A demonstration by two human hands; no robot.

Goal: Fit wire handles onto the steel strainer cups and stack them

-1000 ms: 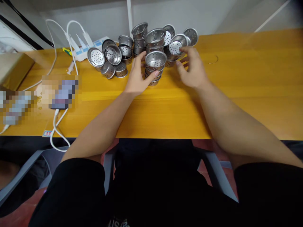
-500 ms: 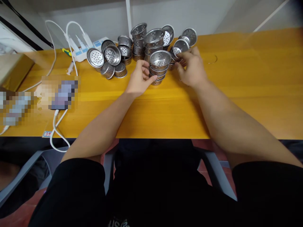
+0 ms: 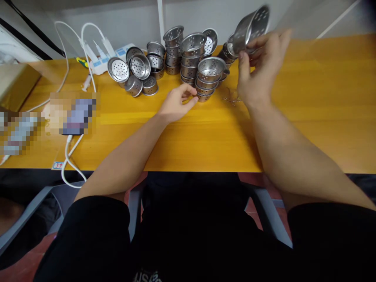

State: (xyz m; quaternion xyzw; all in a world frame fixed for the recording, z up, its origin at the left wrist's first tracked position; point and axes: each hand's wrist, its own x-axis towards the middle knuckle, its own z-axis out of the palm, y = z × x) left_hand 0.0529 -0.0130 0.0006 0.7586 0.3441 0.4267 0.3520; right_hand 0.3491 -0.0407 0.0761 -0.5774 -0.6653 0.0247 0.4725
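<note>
Small perforated metal strainer cups make up several stacks and a loose pile on the table. My right hand (image 3: 263,68) is raised at the right, its fingers and thumb closed on a tilted, slightly blurred strainer cup (image 3: 249,29). Beside the front stack of strainer cups (image 3: 210,80), my left hand (image 3: 180,101) has thumb and fingers apart, the tips at or very near its lower left side. Behind the front stack rises a taller stack (image 3: 189,60). Other strainer cups (image 3: 229,51) lean partly hidden behind the raised one.
Loose strainer cups (image 3: 139,66) lie piled at the left of the stacks. A white power strip (image 3: 101,64) with cables is behind them. Thin wire bits (image 3: 232,98) lie under my right hand. A phone (image 3: 79,115) and a cardboard box (image 3: 17,88) are at the left.
My right hand has lifted a strainer cup up and to the right from the right-hand group. The front stack has shifted right, and my left hand has moved slightly right with it.
</note>
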